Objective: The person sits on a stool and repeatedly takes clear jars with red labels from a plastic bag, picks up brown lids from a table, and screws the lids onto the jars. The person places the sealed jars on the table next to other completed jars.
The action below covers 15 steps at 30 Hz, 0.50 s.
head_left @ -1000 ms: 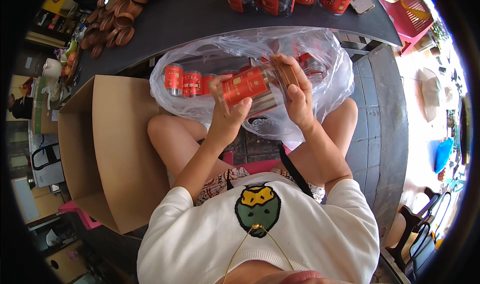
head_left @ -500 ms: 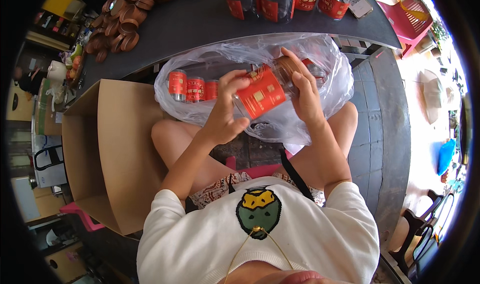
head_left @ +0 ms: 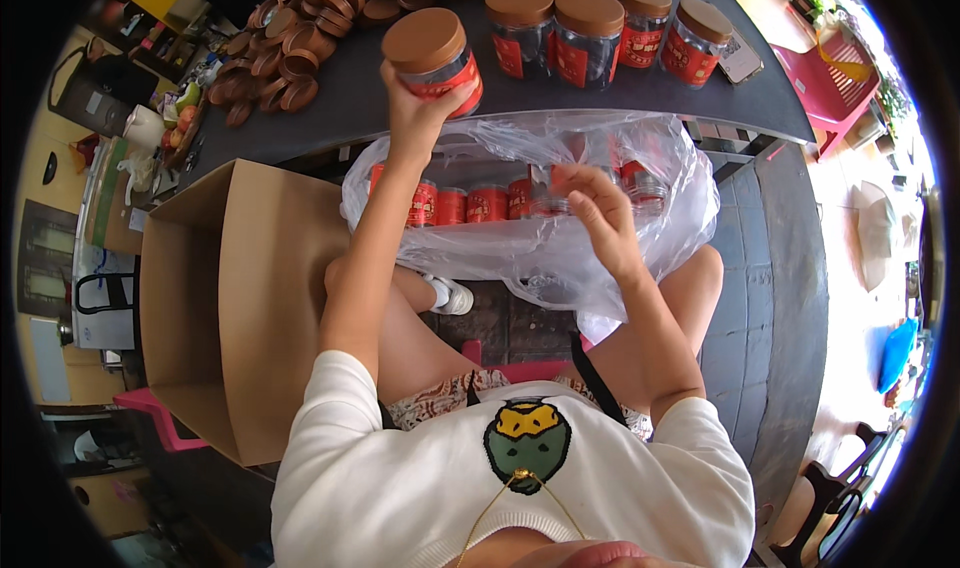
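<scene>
My left hand is wrapped round a clear jar with a red label and a brown screw lid, holding it at the near edge of the dark table. Over the clear plastic bag, my right hand is loosely bent, thumb apart from the fingers, with no grip on anything visible. Inside the bag several lidless jars with red labels stand in a row; the bag film and my right hand partly cover some. Lidded jars of the same kind stand together on the table.
A heap of brown lids covers the table's left part. An open cardboard box stands left of my legs. A phone-like flat object lies by the rightmost jar, and a pink chair is beyond the table's right end.
The jar, held between both hands over the bag before, is now upright in my left hand alone, farther forward and left at the table. My right hand has let go and lowered toward the bag.
</scene>
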Tool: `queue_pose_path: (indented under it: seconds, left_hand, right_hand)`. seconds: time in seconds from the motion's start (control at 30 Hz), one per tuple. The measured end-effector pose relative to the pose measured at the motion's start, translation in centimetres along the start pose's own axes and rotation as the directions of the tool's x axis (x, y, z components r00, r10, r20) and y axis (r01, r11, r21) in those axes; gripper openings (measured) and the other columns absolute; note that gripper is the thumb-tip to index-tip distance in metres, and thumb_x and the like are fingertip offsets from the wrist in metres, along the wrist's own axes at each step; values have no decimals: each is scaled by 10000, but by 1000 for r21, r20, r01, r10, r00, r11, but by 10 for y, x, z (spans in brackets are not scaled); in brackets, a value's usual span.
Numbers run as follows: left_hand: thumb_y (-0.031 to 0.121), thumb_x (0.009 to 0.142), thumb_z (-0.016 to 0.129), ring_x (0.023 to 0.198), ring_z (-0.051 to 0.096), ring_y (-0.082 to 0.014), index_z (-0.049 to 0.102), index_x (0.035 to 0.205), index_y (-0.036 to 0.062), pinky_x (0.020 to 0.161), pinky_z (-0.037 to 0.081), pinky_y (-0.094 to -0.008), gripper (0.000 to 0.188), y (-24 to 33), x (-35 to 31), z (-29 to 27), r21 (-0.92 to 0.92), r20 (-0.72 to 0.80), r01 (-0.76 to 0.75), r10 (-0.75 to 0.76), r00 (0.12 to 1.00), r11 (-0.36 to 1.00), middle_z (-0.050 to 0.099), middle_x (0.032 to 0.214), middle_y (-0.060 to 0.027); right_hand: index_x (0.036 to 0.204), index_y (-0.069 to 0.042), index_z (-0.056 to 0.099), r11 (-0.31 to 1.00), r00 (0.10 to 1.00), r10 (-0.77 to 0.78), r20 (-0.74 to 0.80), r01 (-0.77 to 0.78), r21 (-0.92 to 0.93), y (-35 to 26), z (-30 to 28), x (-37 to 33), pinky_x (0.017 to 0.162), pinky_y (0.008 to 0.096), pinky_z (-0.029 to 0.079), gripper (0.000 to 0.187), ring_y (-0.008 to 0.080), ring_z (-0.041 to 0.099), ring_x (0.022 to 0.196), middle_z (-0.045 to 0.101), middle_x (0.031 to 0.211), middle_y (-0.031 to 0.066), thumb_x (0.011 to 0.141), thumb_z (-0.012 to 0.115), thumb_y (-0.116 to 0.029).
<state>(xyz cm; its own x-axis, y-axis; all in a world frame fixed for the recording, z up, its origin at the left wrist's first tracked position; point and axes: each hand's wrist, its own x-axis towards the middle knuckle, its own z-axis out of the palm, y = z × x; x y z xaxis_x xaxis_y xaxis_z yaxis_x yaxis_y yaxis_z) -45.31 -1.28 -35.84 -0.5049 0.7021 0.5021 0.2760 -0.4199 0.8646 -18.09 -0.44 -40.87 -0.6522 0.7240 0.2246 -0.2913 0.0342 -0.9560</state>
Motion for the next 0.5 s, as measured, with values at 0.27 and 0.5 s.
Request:
queue_pose_path:
  seconds: [0.27,0.5]
  left_hand:
    - [311,798,755,1146,561,-266,320,1375,0,944,454,-345,788,-77,63,-2,368,140,-33,-20,990,929,550,1254,-189]
    - [266,863,640,1144,521,-347,519,1253,85,936,431,-450,446,-63,83,-127,980,-150,93,349,925,175,576,1198,-153]
  right_hand:
    - [1143,39,585,997,999,49,3,-49,-67,14,2,-5,852,275,466,263,141,608,971,641,1032,69,915,581,-90]
    - [1133,43,589,990,999,45,3,-44,-135,17,-3,-6,865,273,449,240,139,592,932,632,988,67,919,559,-60]
